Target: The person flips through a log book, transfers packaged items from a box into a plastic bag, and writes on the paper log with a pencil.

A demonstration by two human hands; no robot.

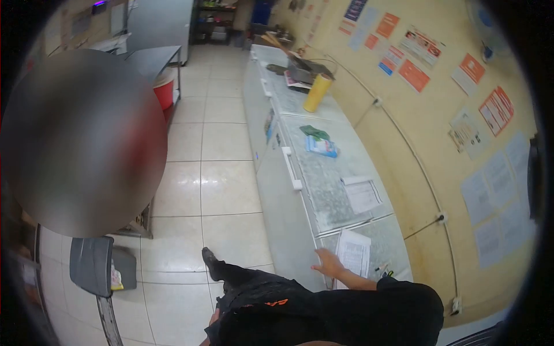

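My right hand (329, 264) rests at the front edge of the white chest freezer (288, 213), beside a stack of printed sheets (353, 251); its fingers are apart and hold nothing visible. Pens (385, 271) lie just right of the sheets. My left hand (214, 317) is low by my dark clothing, mostly hidden, and its fingers cannot be made out. Farther along the freezer tops are an open notepad (362, 195), a blue and white packet (321, 146), a green cloth (314, 132) and an upright yellow cylinder (318, 93).
A blurred round area covers much of the left. Below it stands a grey bin (92, 265) on the tiled floor (231, 184). A red bucket (164, 95) is by a metal table (151, 60). Posters (414, 75) and a cable run along the right wall.
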